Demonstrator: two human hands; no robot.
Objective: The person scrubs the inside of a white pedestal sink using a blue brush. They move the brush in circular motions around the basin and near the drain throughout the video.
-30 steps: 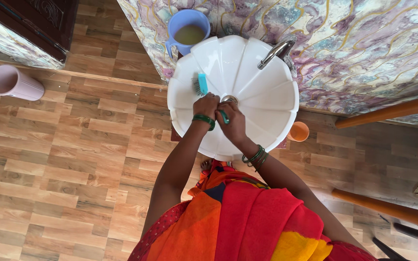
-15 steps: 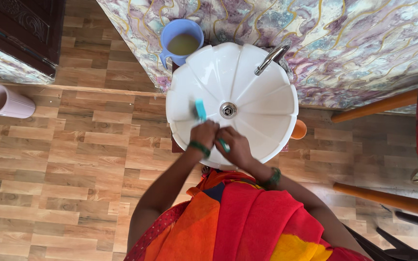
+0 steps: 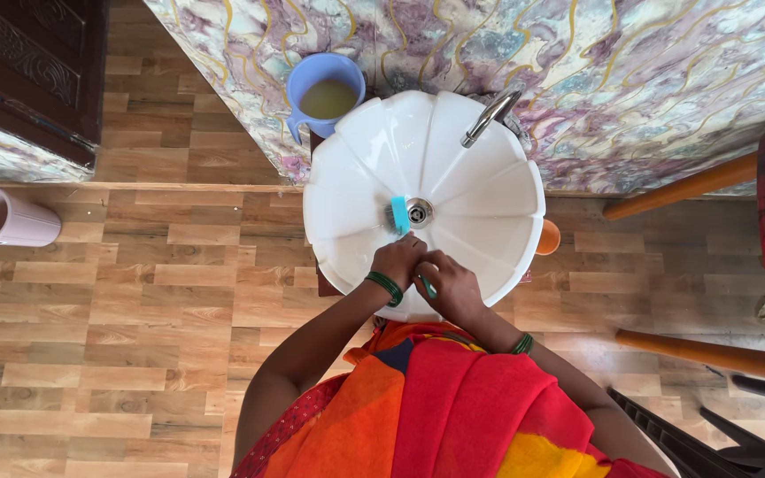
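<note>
Both hands meet over the near rim of the white scalloped wash basin at the centre of the frame. Her left hand is curled tight around the handle of a teal scrub brush, and the right hand closes on the tail end of the same handle just beside it, so the two together can bear down on the tool. That doubled hold suits the angle: the brush head lies bristles-down on the basin's sloped wall, right next to the metal drain, where a single hand would probably press less firmly.

At the far left of the frame a pale pink plastic cup lies on its side on the wood-patterned floor; nothing shows inside it. Toward the upper middle, a blue plastic mug stands upright against the marbled wall, touching the basin's rim and holding murky yellowish liquid, within reach of the work. A chrome tap arches over the bowl. Right of the basin, an orange cup peeks from beneath the rim, its contents hidden.
</note>
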